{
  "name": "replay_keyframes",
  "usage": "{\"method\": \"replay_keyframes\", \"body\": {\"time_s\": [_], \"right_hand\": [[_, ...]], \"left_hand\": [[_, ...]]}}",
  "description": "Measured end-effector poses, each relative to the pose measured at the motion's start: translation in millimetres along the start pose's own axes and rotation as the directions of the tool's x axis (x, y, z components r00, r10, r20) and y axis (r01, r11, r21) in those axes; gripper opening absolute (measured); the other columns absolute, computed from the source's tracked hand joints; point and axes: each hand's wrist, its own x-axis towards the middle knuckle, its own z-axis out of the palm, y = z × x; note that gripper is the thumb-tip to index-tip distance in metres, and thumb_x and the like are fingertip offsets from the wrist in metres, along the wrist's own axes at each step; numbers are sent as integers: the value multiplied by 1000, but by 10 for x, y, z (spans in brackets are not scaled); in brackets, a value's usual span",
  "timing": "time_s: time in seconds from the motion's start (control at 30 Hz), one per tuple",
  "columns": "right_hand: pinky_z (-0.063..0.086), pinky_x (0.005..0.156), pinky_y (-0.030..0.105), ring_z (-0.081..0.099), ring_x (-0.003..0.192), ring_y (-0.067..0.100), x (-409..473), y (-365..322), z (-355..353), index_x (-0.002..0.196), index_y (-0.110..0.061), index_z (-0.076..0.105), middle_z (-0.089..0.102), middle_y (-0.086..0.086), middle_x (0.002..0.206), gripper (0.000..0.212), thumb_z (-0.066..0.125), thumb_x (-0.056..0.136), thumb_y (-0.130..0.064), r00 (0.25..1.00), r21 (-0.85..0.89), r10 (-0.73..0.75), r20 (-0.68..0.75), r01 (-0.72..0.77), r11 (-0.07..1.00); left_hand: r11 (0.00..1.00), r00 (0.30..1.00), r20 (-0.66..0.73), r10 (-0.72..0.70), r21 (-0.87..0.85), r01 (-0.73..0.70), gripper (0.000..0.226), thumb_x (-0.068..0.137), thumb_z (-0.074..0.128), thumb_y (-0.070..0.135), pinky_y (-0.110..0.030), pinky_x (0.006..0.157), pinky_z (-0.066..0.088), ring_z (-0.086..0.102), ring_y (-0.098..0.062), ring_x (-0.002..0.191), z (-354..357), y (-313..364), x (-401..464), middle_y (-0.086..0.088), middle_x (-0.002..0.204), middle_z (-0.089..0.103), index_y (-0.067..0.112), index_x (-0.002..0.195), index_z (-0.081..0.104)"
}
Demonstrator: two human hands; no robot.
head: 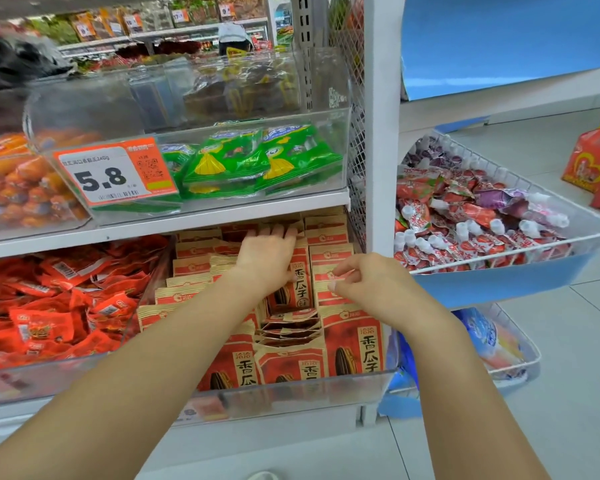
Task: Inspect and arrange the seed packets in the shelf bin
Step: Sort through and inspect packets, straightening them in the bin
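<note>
a clear shelf bin (291, 393) on the lower shelf holds rows of upright red and tan seed packets (352, 341). the left hand (269, 256) reaches deep into the bin, fingers straight and relaxed, resting on packet tops. the right hand (361, 282) pinches the top edge of a packet in the right row. green snack bags (257, 161) sit on the shelf above.

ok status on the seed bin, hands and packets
Left hand flat, fingers reaching among rear seed packets. Right hand pinching a packet top. Upper shelf overhangs the back rows.
</note>
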Motion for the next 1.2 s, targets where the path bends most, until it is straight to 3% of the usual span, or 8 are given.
{"method": "replay_keyframes", "body": {"time_s": [0.17, 0.27, 0.37, 0.53, 0.7, 0.83, 1.0, 1.2], "right_hand": [[48, 91, 30, 60, 102, 13, -45, -137, -11, 109, -27, 71, 64, -8, 102, 26, 73, 84, -37, 998, -22, -44, 56, 45, 999], [42, 81, 25, 54, 95, 9, -67, -233, 16, 107, -26, 74, 58, -14, 96, 24, 74, 84, -34, 989, -20, -78, 129, 81, 996], [46, 78, 27, 56, 91, 13, -75, -303, 126, 107, -22, 74, 60, -12, 90, 22, 71, 86, -29, 980, -161, -44, 193, 76, 984], [54, 89, 37, 63, 99, 21, 15, -379, 324, 109, -18, 69, 68, 1, 107, 24, 67, 87, -26, 988, -326, 13, 152, 38, 944], [54, 89, 36, 63, 98, 20, 113, -445, 427, 118, -19, 65, 67, 1, 112, 33, 64, 87, -32, 957, -379, 83, 279, 30, 925], [48, 73, 28, 61, 93, 19, 139, -476, 468, 118, -21, 66, 68, 1, 110, 27, 52, 96, -27, 991, -377, -38, 125, 83, 922], [48, 76, 30, 63, 100, 22, 176, -378, 569, 113, -27, 70, 70, -1, 107, 22, 57, 95, -24, 994, -447, -53, 93, 89, 890], [41, 72, 27, 60, 87, 21, 175, -434, 347, 109, -23, 75, 70, -2, 88, 21, 58, 97, -28, 989, -266, -97, -115, 63, 962]], "left_hand": [[998, 1000, -12, 15, -62, -16, 82, 93, 56, 50, -41, 106, 38, 44, -31, 132, -218, -189, -266, -13, 145, 44, 13, 154, 16], [975, 998, -17, 60, -214, -62, 59, 96, 50, 48, -40, 102, 43, 45, -25, 131, -368, -225, -508, -6, 141, 51, 18, 146, 38], [911, 997, -3, 75, -406, -70, 44, 100, 46, 44, -35, 99, 46, 52, -18, 127, -400, -201, -753, 2, 138, 57, 26, 140, 48], [820, 992, -58, -114, -569, 61, 41, 100, 46, 44, -31, 94, 46, 59, -13, 117, -213, -259, -1047, 7, 129, 63, 28, 137, 52], [702, 972, -47, -232, -700, 134, 37, 97, 44, 49, -33, 87, 54, 62, -2, 96, -56, -295, -1212, 15, 108, 68, 31, 126, 60], [705, 969, -38, -245, -692, 151, 38, 98, 44, 48, -28, 83, 51, 62, -8, 103, -52, -300, -1186, 12, 115, 68, 30, 129, 58], [744, 979, -17, -201, -653, 141, 40, 100, 40, 48, -29, 82, 51, 62, -12, 103, -84, -303, -1181, 8, 115, 68, 29, 130, 57], [794, 969, -55, -239, -585, 163, 42, 100, 35, 50, -30, 76, 45, 61, -16, 110, -120, -352, -1245, 7, 121, 65, 34, 135, 50]]}}
